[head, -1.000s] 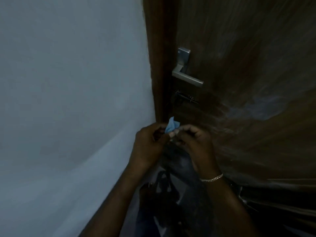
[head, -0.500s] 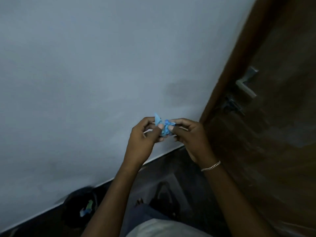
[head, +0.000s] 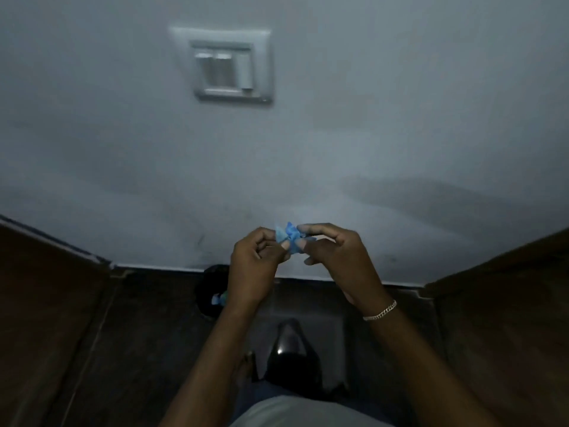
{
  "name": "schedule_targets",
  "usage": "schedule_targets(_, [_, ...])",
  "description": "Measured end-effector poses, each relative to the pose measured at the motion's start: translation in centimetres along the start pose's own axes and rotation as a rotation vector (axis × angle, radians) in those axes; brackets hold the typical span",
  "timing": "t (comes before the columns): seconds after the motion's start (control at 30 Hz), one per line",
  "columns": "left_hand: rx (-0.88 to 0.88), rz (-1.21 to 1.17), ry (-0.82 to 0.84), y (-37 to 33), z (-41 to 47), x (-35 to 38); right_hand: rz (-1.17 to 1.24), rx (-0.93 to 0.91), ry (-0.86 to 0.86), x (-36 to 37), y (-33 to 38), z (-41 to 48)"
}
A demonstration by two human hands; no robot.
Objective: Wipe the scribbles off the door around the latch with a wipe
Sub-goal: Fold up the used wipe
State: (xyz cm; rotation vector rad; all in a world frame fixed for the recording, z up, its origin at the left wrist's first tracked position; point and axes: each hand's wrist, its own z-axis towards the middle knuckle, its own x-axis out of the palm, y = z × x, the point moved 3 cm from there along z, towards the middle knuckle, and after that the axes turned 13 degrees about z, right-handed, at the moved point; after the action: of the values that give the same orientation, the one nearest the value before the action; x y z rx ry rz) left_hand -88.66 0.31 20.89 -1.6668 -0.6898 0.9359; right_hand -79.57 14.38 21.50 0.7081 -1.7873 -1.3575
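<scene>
blue wipe (head: 288, 237) still pinched btwn l hand (head: 255, 266) & r hand (head: 335, 260).

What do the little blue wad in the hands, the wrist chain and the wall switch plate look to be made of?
The blue wad, pinched between the left hand and the right hand: soft tissue or thin nonwoven cloth, matte, judging by its crumpled folds. The wrist chain: metal, silvery, with glinting links. The switch plate: probably moulded plastic, smooth pale grey with a slight sheen.
</scene>
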Motion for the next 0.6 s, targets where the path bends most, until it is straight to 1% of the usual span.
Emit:
schedule_targets(0.07, [-0.011, 0.039, -0.035, 1.7, 0.6, -4.6, -0.111, -0.01, 0.059, 4.9, -1.7, 1.0])
schedule_targets(0.13, [-0.041, 0.061, -0.057, 3.8, 1.5, -8.8, -0.185, -0.005, 0.08, 9.2, -3.8, 2.2])
schedule_targets(0.33, [-0.255, 0.006, -0.144, 13.6, 5.0, -18.2, -0.228, 0.115, 0.047, 17.1, -11.9, 6.8])
schedule_targets(0.43, [-0.363, -0.018, -0.141, 19.6, 6.9, -20.1, -0.233, 0.211, 0.038, 19.1, -17.0, 9.1])
schedule_targets(0.6, [-0.529, 0.106, -0.117, 31.2, 10.0, -19.8, -0.293, 0.403, 0.021, 20.1, -28.0, 13.3])
